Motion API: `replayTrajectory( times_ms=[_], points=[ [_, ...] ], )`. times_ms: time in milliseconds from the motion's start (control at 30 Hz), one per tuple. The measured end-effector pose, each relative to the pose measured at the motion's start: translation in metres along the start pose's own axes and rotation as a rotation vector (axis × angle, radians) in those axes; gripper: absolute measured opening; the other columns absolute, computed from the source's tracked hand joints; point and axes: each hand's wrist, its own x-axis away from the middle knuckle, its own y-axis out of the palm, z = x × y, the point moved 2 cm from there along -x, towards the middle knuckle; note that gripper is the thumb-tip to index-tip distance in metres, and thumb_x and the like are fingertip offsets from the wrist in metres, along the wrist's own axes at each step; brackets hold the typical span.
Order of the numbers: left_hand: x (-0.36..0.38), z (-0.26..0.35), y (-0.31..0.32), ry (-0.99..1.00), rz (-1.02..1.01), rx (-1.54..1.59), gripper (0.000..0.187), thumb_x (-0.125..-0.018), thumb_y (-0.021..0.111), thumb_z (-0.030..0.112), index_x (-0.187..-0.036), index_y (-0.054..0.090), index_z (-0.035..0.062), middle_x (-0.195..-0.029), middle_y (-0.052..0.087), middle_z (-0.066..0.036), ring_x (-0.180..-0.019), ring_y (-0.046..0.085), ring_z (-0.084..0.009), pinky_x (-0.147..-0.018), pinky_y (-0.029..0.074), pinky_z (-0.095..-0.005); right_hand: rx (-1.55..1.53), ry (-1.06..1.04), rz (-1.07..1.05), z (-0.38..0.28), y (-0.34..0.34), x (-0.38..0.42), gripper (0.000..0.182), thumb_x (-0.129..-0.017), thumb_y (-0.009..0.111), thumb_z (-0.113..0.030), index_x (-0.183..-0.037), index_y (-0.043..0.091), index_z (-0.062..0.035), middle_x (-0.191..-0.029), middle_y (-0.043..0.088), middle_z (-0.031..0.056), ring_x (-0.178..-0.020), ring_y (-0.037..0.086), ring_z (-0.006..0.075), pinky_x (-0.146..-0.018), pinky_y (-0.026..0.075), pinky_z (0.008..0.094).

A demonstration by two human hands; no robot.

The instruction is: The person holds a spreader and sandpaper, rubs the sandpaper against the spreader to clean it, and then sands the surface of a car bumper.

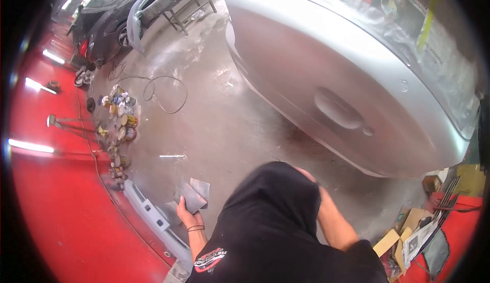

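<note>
My left hand is low in the view, a dark band on its wrist, and grips two flat grey sheets fanned out above the concrete floor. My right forearm reaches toward the lower edge of a silver car door. My black shirt covers most of my right hand, so its fingers cannot be made out. The door handle is higher up the panel, well away from both hands. The car's window is masked with plastic film and tape.
Several paint cans line the edge of the red floor, with a looped cable beyond them. A grey bumper part lies by my left hand. Cardboard and papers lie to the right. A dark car and a tyre on a stand are far off.
</note>
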Motion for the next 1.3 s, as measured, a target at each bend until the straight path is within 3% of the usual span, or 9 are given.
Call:
replayTrajectory(
  times_ms=[133,300,400,600,667,900,1000,1067,1300],
  points=[
    [-0.049,0.032,-0.024,-0.012,0.021,-0.413,0.034,-0.104,0.067,0.023,-0.128,0.062,0.0001,-0.126,0.07,-0.014,-0.114,0.07,-0.0287,-0.099,0.06,-0.0449,0.044,-0.264,-0.277,-0.086,0.095,-0.072,0.044,-0.112,0.051,-0.029,-0.143,0.056,0.0015,-0.142,0.061,0.0162,-0.127,0.058,0.0293,-0.111,0.045,0.0464],
    [-0.106,0.051,0.047,-0.106,-0.183,-0.344,0.035,-0.104,0.066,0.024,-0.126,0.062,-0.0037,-0.124,0.071,-0.013,-0.111,0.071,-0.0276,-0.102,0.058,-0.0455,-0.204,-0.774,-0.34,-0.11,0.106,-0.052,0.035,-0.111,0.05,-0.03,-0.124,0.058,0.0005,-0.124,0.064,0.0193,-0.107,0.06,0.0333,-0.095,0.047,0.0509],
    [-0.154,0.037,0.084,-0.203,-0.282,-0.496,0.03,-0.103,0.067,0.019,-0.123,0.065,-0.0035,-0.124,0.072,-0.013,-0.112,0.071,-0.0267,-0.102,0.057,-0.0433,-0.323,-1.032,-0.279,-0.102,0.113,-0.043,0.033,-0.11,0.05,-0.031,-0.113,0.06,-0.0001,-0.113,0.065,0.0212,-0.095,0.062,0.0357,-0.086,0.049,0.0536],
    [-0.198,-0.028,0.232,-0.354,-0.828,-0.699,0.037,-0.104,0.063,0.019,-0.133,0.064,-0.0037,-0.122,0.071,-0.008,-0.113,0.069,-0.0226,-0.097,0.056,-0.0396,-0.324,-1.374,0.004,-0.059,0.132,-0.054,0.039,-0.109,0.049,-0.033,-0.091,0.063,-0.0014,-0.091,0.068,0.0249,-0.07,0.064,0.0405,-0.067,0.051,0.0589],
    [-0.214,-0.055,0.273,-0.408,-1.013,-0.747,0.034,-0.104,0.063,0.017,-0.132,0.064,-0.004,-0.12,0.071,-0.008,-0.111,0.069,-0.0207,-0.096,0.056,-0.0381,-0.227,-1.389,0.201,-0.024,0.123,-0.06,0.044,-0.11,0.048,-0.036,-0.09,0.065,-0.0009,-0.089,0.071,0.0207,-0.072,0.068,0.0337,-0.066,0.055,0.0488],
    [-0.195,-0.117,0.32,-0.424,-1.324,-0.883,0.023,-0.102,0.072,0.014,-0.118,0.072,-0.003,-0.109,0.077,-0.006,-0.094,0.07,-0.0124,-0.086,0.055,-0.0288,-0.545,-0.734,1.731,0.133,0.172,-0.067,0.023,-0.103,0.062,-0.013,-0.115,0.076,0.0014,-0.109,0.079,0.0138,-0.097,0.074,0.0184,-0.082,0.058,0.0341],
    [-0.153,-0.13,0.311,-0.328,-1.368,-1.085,0.026,-0.101,0.074,0.018,-0.116,0.074,-0.0038,-0.106,0.077,-0.006,-0.093,0.069,-0.0114,-0.087,0.054,-0.0281,-0.074,-0.319,1.454,0.195,0.098,-0.065,0.025,-0.104,0.058,-0.011,-0.117,0.073,0.0038,-0.109,0.079,0.0156,-0.104,0.075,0.0206,-0.092,0.057,0.0341],
    [-0.14,-0.145,0.293,-0.367,-1.372,-1.113,0.028,-0.101,0.074,0.019,-0.116,0.073,-0.0045,-0.107,0.077,-0.006,-0.094,0.068,-0.0116,-0.087,0.053,-0.0282,0.074,-0.238,1.245,0.164,0.054,-0.071,0.024,-0.107,0.055,-0.011,-0.118,0.07,0.0046,-0.113,0.078,0.0126,-0.11,0.074,0.0203,-0.097,0.056,0.0363],
    [-0.128,-0.17,0.234,-0.362,-1.247,-1.241,0.029,-0.102,0.074,0.02,-0.115,0.073,-0.0056,-0.106,0.076,-0.006,-0.093,0.067,-0.0126,-0.084,0.054,-0.0305,0.234,-0.027,1.366,0.226,-0.049,-0.078,0.024,-0.108,0.057,-0.016,-0.119,0.071,0.0,-0.112,0.08,0.0159,-0.107,0.077,0.029,-0.093,0.059,0.0398]
  ],
)
